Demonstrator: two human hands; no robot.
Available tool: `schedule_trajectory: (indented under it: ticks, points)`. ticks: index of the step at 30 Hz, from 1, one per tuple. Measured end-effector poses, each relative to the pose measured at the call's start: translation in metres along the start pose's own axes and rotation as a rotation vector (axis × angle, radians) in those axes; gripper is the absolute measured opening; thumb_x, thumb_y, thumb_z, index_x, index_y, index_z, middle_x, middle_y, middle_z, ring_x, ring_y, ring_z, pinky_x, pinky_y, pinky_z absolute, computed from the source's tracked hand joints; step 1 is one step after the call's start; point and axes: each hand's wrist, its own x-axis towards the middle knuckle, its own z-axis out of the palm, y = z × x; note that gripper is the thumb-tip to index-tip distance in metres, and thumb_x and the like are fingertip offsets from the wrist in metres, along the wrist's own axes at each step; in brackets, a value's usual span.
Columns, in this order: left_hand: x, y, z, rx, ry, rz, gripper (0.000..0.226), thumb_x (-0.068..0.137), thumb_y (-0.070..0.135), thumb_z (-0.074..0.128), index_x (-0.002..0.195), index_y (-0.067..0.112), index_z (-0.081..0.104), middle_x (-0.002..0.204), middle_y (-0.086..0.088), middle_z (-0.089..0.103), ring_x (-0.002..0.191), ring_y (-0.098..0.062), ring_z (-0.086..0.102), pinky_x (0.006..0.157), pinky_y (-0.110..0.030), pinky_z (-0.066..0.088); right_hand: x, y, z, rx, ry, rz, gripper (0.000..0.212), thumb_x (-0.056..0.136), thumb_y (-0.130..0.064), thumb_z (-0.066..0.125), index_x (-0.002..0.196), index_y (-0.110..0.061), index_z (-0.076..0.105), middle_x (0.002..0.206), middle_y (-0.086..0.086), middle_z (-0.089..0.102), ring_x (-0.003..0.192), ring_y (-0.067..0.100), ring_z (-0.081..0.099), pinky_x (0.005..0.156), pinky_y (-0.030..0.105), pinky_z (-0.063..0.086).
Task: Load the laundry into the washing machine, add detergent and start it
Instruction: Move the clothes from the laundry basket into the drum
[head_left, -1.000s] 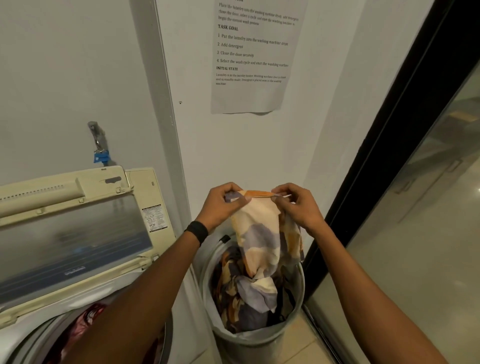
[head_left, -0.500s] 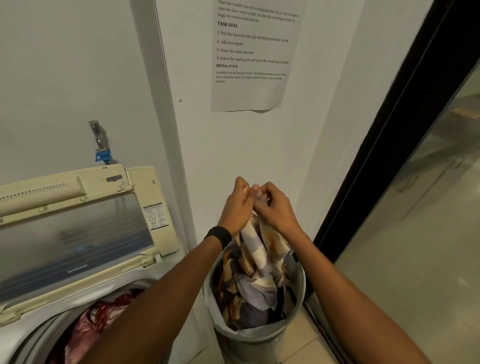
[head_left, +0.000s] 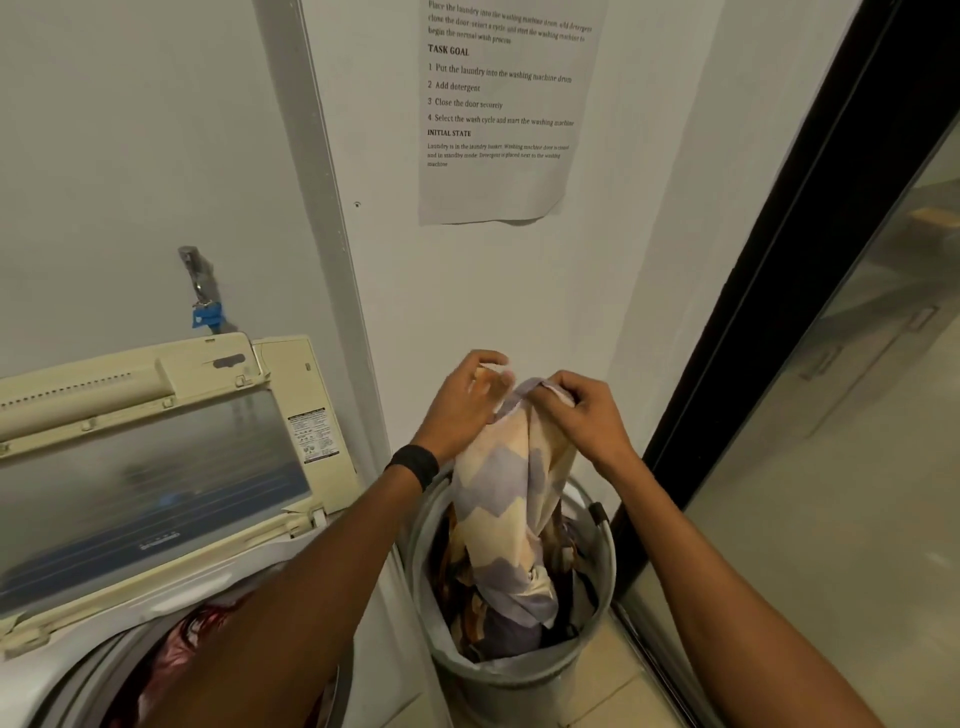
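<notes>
Cream-and-lilac zigzag cloth (head_left: 500, 493), bunched and hanging; top hem pinched by left grip (head_left: 460, 410) and right grip (head_left: 587, 415), both closed on it; tail below grips in grey basket (head_left: 519, 682).

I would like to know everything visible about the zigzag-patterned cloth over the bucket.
The soft zigzag-patterned cloth in cream, lilac and orange hangs upright, bunched lengthwise. The left hand and the right hand grip its top hem. Its lower end rests inside the round grey bucket among darker clothes.
</notes>
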Motion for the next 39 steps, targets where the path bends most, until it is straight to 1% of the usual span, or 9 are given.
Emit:
schedule_trajectory:
  ticks: [4,7,13,16,23,28,31,35,39]
  points:
    - [-0.006,-0.004,0.013,0.118,-0.032,-0.007,0.032,0.097,0.05,0.067,0.094,0.018,0.069,0.084,0.001,0.069,0.08,-0.011,0.064,0.075,-0.03,0.051,0.008,-0.002,0.013,-0.001,0.007,0.014,0.031,0.093,-0.03,0.074,0.075,-0.007,0.065,0.068,0.007,0.063,0.063,0.007,0.053,0.062,0.026,0.041]
    - [-0.009,-0.001,0.017,0.093,0.072,0.029,0.045,0.105,0.044,0.057,0.082,0.005,0.059,0.075,-0.016,0.057,0.071,-0.015,0.05,0.069,-0.035,0.043,0.004,0.003,0.021,0.017,0.0,-0.019,0.036,0.096,-0.047,0.069,0.077,-0.017,0.064,0.065,-0.007,0.059,0.063,0.005,0.052,0.06,0.019,0.041]
    - [0.008,0.019,0.012,0.076,0.242,0.054,0.046,0.11,0.043,0.046,0.077,0.011,0.046,0.07,0.001,0.04,0.066,-0.009,0.038,0.064,-0.02,0.034,-0.039,0.065,0.03,-0.022,-0.129,0.04,0.055,0.1,-0.058,0.056,0.076,-0.009,0.047,0.063,-0.011,0.043,0.06,0.006,0.045,0.06,0.025,0.038]
    - [0.008,0.011,0.006,0.051,0.235,0.035,0.043,0.11,0.044,0.045,0.076,0.016,0.042,0.071,0.001,0.037,0.066,-0.011,0.036,0.063,-0.025,0.032,-0.046,0.083,0.016,0.034,-0.044,0.071,0.051,0.099,-0.051,0.06,0.078,-0.006,0.054,0.063,-0.011,0.049,0.06,0.006,0.05,0.06,0.025,0.04]
    - [0.022,0.019,0.002,-0.007,0.364,0.061,0.038,0.111,0.044,0.042,0.083,0.019,0.047,0.072,0.007,0.039,0.065,-0.007,0.035,0.059,-0.021,0.032,0.045,-0.021,-0.055,0.019,0.248,-0.126,0.02,0.094,-0.029,0.073,0.079,-0.016,0.068,0.071,-0.015,0.064,0.07,0.0,0.056,0.067,0.022,0.044]
    - [0.026,0.022,0.009,-0.085,0.264,0.062,0.026,0.108,0.044,0.047,0.112,0.024,0.063,0.098,0.023,0.068,0.09,0.005,0.063,0.078,-0.009,0.047,0.052,-0.055,-0.034,-0.117,0.047,-0.223,0.026,0.092,-0.031,0.077,0.078,-0.011,0.069,0.069,-0.001,0.065,0.065,0.003,0.055,0.062,0.02,0.041]
    - [0.017,0.015,0.02,-0.084,0.134,0.053,0.028,0.106,0.039,0.056,0.122,0.019,0.068,0.114,0.01,0.074,0.109,-0.005,0.068,0.089,-0.014,0.05,0.041,-0.045,-0.002,-0.14,-0.025,-0.202,0.025,0.092,-0.03,0.077,0.078,-0.011,0.069,0.067,-0.004,0.063,0.062,0.003,0.053,0.062,0.023,0.042]
    - [0.015,0.01,0.027,-0.054,0.234,0.034,0.024,0.108,0.031,0.054,0.1,0.012,0.065,0.092,0.003,0.072,0.087,-0.008,0.067,0.08,-0.019,0.051,0.032,-0.032,0.019,-0.128,0.009,-0.126,0.031,0.097,-0.044,0.067,0.08,-0.018,0.068,0.071,-0.003,0.067,0.066,0.013,0.06,0.064,0.034,0.048]
    - [0.013,0.014,0.025,0.003,0.283,0.039,0.032,0.11,0.033,0.047,0.085,0.014,0.051,0.076,0.007,0.056,0.073,-0.009,0.054,0.072,-0.027,0.047,0.014,-0.014,0.033,-0.039,0.007,-0.103,0.032,0.098,-0.055,0.061,0.085,-0.026,0.061,0.077,-0.009,0.066,0.069,0.003,0.06,0.065,0.022,0.051]
